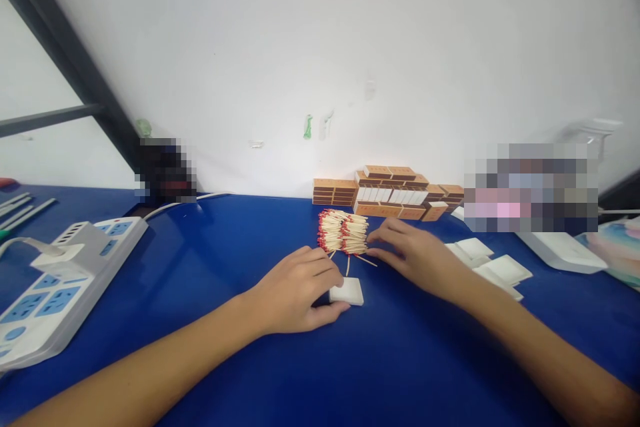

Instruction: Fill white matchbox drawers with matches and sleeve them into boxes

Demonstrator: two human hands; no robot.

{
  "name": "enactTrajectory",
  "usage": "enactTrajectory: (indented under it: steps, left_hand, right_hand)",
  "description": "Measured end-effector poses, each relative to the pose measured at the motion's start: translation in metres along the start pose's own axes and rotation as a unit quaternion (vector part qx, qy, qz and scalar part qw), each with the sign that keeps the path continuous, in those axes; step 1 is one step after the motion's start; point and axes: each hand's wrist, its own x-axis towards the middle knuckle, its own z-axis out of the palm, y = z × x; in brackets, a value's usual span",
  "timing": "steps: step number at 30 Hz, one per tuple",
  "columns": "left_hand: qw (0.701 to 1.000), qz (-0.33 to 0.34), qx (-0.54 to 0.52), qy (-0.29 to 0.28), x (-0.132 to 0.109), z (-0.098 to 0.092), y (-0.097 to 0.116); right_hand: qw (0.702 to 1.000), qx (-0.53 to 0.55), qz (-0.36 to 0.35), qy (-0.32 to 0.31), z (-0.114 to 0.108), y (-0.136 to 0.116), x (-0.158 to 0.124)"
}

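A pile of red-tipped matches (343, 231) lies on the blue table (400, 360). My left hand (295, 290) rests on the table with its fingers closed round a small white inner tray (347, 291) of a matchbox, thumb beneath it. My right hand (415, 255) lies flat just right of the match pile, its fingertips touching the matches and pinched at them; what they hold is too small to see. A few loose matches (365, 260) lie between the hands.
Stacked orange-brown matchboxes (390, 193) stand against the white wall behind the pile. Several white trays (493, 265) lie to the right, by a flat white device (563, 251). A white and blue power strip (55, 287) sits at the left, with a cable.
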Motion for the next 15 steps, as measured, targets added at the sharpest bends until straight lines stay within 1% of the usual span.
enactTrajectory:
  steps: [1,2,3,4,5,6,7,8,9,10,11,13,15]
  left_hand:
    - [1.0,0.002,0.0,0.001,0.0,0.0,0.0]
    - [1.0,0.004,0.002,0.003,0.0,0.0,0.0]
    - [1.0,0.006,0.003,0.006,0.0,0.0,0.0]
    - [1.0,0.007,0.005,0.009,0.0,0.0,0.0]
    - [1.0,0.008,0.006,0.011,0.0,0.0,0.0]
    - [1.0,0.008,0.007,0.011,0.0,0.0,0.0]
    - [1.0,0.008,0.008,0.011,0.0,0.0,0.0]
    - [1.0,0.009,0.009,0.01,0.0,0.0,0.0]
    - [1.0,0.009,0.011,0.008,0.0,0.0,0.0]
    - [1.0,0.009,0.013,0.007,0.0,0.0,0.0]
    - [1.0,0.008,0.015,0.006,0.0,0.0,0.0]
    - [1.0,0.008,0.02,0.005,-0.001,0.0,0.0]
    - [1.0,0.011,0.024,0.007,-0.001,-0.001,-0.001]
  right_hand:
    - [1.0,-0.015,0.009,0.011,-0.011,0.01,-0.002]
    - [0.997,-0.043,0.048,0.045,-0.024,0.022,-0.006]
    - [0.984,-0.086,0.122,0.093,-0.038,0.038,-0.011]
    - [0.95,-0.155,0.226,0.151,-0.053,0.055,-0.018]
    - [0.898,-0.225,0.329,0.187,-0.067,0.073,-0.025]
    - [0.856,-0.267,0.404,0.182,-0.079,0.091,-0.033]
    - [0.816,-0.297,0.47,0.158,-0.089,0.108,-0.041]
    - [0.792,-0.304,0.513,0.136,-0.096,0.123,-0.048]
    - [0.775,-0.305,0.541,0.118,-0.101,0.135,-0.054]
    - [0.765,-0.303,0.56,0.097,-0.102,0.145,-0.059]
    - [0.761,-0.297,0.572,0.074,-0.102,0.151,-0.063]
    - [0.764,-0.282,0.58,0.03,-0.097,0.157,-0.066]
    - [0.773,-0.272,0.573,0.01,-0.091,0.157,-0.066]
